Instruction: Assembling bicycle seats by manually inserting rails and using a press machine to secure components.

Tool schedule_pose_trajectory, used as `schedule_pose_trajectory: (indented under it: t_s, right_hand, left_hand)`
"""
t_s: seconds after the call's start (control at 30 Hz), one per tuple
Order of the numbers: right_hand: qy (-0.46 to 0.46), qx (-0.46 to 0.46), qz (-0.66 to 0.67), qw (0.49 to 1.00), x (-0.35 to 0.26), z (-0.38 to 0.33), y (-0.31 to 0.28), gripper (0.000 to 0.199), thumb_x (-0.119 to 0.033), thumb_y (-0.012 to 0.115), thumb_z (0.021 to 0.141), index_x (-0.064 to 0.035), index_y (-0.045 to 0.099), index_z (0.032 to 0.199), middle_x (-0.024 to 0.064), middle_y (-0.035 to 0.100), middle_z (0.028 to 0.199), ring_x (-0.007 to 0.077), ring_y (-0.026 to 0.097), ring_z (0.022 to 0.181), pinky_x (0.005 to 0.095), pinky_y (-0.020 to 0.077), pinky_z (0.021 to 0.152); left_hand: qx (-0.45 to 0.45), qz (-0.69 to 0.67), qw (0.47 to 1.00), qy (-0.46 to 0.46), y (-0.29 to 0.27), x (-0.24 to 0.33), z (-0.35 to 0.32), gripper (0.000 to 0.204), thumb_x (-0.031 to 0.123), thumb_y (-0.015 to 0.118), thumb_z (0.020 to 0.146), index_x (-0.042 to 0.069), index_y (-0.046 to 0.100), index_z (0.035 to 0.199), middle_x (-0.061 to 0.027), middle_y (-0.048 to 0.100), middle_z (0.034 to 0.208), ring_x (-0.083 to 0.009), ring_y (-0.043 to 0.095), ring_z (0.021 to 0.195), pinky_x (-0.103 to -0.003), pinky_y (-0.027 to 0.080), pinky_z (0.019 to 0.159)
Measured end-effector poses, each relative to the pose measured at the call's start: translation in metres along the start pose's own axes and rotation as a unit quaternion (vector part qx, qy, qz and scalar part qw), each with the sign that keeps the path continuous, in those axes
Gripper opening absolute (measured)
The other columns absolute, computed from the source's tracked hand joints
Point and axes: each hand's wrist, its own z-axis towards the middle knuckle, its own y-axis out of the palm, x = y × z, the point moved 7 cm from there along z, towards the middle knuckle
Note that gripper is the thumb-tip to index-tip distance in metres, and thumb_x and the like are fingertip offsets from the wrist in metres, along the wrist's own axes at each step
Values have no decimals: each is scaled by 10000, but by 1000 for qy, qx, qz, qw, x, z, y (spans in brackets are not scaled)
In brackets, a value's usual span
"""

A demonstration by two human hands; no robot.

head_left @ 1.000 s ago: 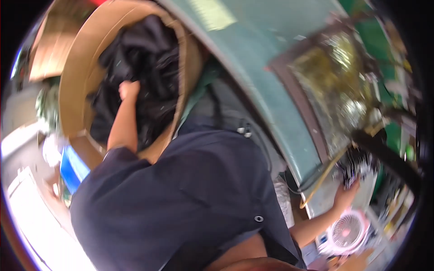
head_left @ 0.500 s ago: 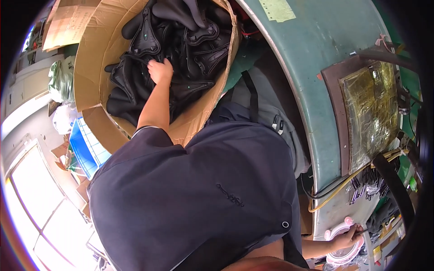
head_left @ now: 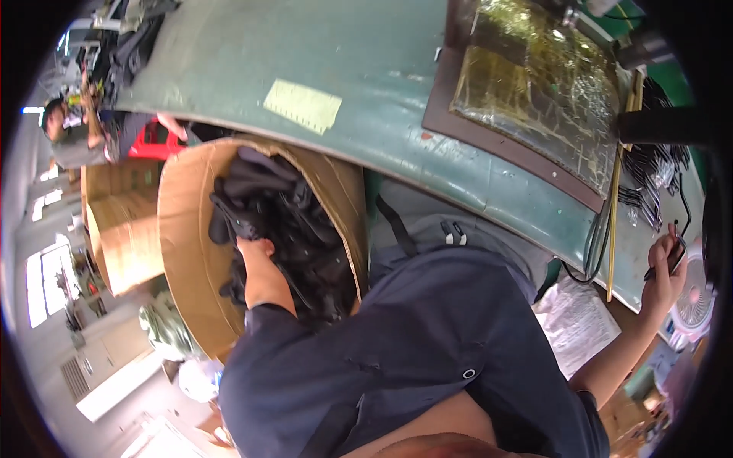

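At the left, my left hand [head_left: 256, 248] reaches into a large cardboard box [head_left: 191, 252]. Its fingers are closed on the end of a black bicycle saddle [head_left: 238, 215]. More black saddles [head_left: 309, 252] lie heaped below and beside it. Far out to the right, my right hand [head_left: 667, 273] is raised near the bench end, fingers closed round a thin black bent metal rod [head_left: 685, 200]. Behind it a bundle of similar dark rods [head_left: 647, 187] lies on the bench. A round white and pink fan [head_left: 693, 298] stands beside that hand.
A green bench [head_left: 366, 99] runs across the far side, its edge close to the box. On it rests a brown board with a yellowish taped pad [head_left: 534, 99]. Yellow and black cables [head_left: 611, 252] hang over the edge. Another person [head_left: 76, 137] is at the far left.
My view has swung toward the bench. My right hand has lifted up from beside the fan, with the rod now plainly seen. My left hand, still in the box, now grips a saddle.
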Motion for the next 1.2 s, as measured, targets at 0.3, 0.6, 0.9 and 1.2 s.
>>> schedule_pose_trajectory:
  t_s: [0.3, 0.6, 0.9, 1.2]
  right_hand:
    - [-36, -108, 18, 993, 2, 9, 80, 580, 25, 733, 925, 42, 532, 1468, -27, 479, 1015, 77, 438, 893, 204, 369, 780]
    - [5, -108, 80, 991, 19, 6, 116, 707, 14, 785, 858, 36, 485, 1498, 55, 564, 1376, 77, 496, 1020, 215, 413, 803]
    - [-3, -107, 24, 994, -12, 11, 161, 681, 11, 828, 820, 34, 515, 1424, 32, 573, 1233, 84, 502, 942, 225, 436, 841]
    - [-119, -139, -26, 983, -68, -14, 207, 268, -15, 740, 956, 34, 754, 1219, 3, 606, 856, 85, 498, 712, 234, 393, 650]
  left_hand:
    - [-183, -71, 980, 31, 48, 14, -26, 744, 518, 735, 950, 76, 547, 1518, -156, 551, 1567, -328, 560, 1393, -489, 476, 1132]
    - [-71, -221, 932, 279, -47, 68, -143, 332, 330, 740, 854, 2, 720, 898, -150, 739, 952, -293, 700, 874, -404, 556, 784]
    - [-643, -166, 674, 325, -18, -9, -370, 446, 27, 619, 958, -21, 598, 1400, -144, 667, 1409, -310, 606, 1331, -472, 435, 1170]
    - [-751, 212, 537, 320, -2, -284, -562, 576, -78, 676, 901, -44, 543, 1461, -94, 695, 1269, -177, 672, 1115, -298, 523, 1012]
